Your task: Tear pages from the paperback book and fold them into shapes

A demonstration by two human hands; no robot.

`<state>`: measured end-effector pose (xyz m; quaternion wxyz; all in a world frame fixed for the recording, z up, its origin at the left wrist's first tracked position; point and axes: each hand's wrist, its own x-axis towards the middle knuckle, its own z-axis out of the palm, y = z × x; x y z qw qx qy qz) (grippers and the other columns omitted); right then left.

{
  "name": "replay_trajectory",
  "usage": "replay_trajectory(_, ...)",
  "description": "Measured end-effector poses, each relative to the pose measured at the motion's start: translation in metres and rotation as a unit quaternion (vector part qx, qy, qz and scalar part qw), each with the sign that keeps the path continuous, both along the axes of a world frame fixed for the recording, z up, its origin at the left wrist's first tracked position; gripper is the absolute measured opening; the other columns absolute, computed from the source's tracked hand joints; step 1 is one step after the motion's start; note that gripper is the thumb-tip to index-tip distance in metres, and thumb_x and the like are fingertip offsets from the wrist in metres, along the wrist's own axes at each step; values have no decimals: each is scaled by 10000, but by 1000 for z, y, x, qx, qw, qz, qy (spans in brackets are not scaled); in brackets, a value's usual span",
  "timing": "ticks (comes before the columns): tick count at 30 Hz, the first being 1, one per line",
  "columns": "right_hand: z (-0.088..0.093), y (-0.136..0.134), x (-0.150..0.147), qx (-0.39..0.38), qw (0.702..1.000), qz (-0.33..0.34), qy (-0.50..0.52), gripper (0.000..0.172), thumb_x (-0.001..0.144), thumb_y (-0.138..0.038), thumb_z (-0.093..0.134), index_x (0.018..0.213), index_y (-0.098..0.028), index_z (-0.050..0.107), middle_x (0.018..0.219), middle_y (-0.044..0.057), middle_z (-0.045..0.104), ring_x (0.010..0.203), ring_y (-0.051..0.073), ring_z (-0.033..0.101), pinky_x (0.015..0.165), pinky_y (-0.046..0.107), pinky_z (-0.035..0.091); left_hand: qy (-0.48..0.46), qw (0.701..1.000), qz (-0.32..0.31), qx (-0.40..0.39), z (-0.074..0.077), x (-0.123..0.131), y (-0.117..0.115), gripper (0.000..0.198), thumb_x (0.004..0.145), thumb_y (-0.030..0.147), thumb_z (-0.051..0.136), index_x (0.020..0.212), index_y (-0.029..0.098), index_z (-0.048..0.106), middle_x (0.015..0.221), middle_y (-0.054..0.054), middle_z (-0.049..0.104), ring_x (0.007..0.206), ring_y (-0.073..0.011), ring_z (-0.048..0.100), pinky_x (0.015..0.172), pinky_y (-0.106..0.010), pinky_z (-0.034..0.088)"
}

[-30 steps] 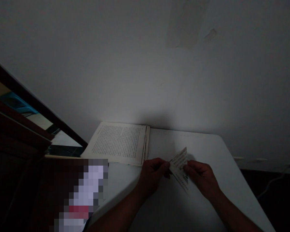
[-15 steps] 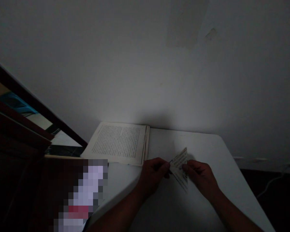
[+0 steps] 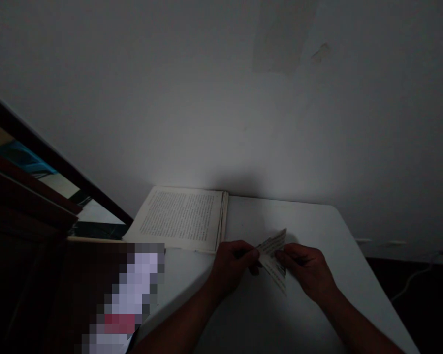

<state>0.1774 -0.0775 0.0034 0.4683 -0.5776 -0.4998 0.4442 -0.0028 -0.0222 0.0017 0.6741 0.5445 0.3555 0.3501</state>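
A sheet of printed paper folded into a triangle (image 3: 271,259) is held up over the table between my two hands. My left hand (image 3: 237,263) pinches its left corner between thumb and fingers. At the right side, my right hand (image 3: 305,268) grips it, the thumb lying on the near face and the fingers behind. One pointed corner sticks up and another points down between the hands. The fingers behind the paper are partly hidden.
An open book (image 3: 180,216) with printed pages lies at the table's back left. The white table (image 3: 310,221) stands against a grey wall (image 3: 192,98). Dark wooden rails (image 3: 59,152) are on the left, and a pale cable (image 3: 413,280) hangs at the right.
My right thumb has slid slightly left on the folded paper, and the paper's upper tip has tilted a little. Both hands keep their hold.
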Motion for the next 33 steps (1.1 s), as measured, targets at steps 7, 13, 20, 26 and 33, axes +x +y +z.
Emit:
replay_trajectory(7,-1,0,1,-21,997,58,49,227,770,-371,624,677,-165,635,579,0,581,556,134,539,529,237,441,56,998,-36,23,5,-1,-3,319,799,379,581,664,111,690,501,-33,635,450,-122,578,500,-213,447)
replay_trajectory(13,-3,0,2,-30,997,50,46,256,777,-361,622,631,-151,619,573,-15,542,545,109,481,528,221,395,22,998,-64,-13,1,0,2,321,775,392,613,701,95,707,582,-69,687,514,-156,631,550,-245,488)
replay_trajectory(20,0,0,1,-34,994,81,72,256,783,-362,613,631,-156,617,582,-5,562,566,126,495,548,238,393,13,996,-89,9,3,-2,0,322,767,390,627,641,107,712,606,-73,693,575,-161,638,600,-246,480)
replay_trajectory(26,-2,0,1,-26,988,94,118,278,772,-375,624,612,-148,614,569,0,544,566,133,487,562,258,397,27,995,-91,34,4,-2,1,300,763,376,633,629,116,700,593,-48,671,563,-134,602,583,-223,453)
replay_trajectory(33,-1,1,2,-20,992,102,77,234,783,-343,619,655,-149,647,626,15,597,598,139,515,592,258,415,35,994,-94,49,3,-5,2,289,767,368,631,636,114,674,544,-21,630,510,-107,568,515,-192,415)
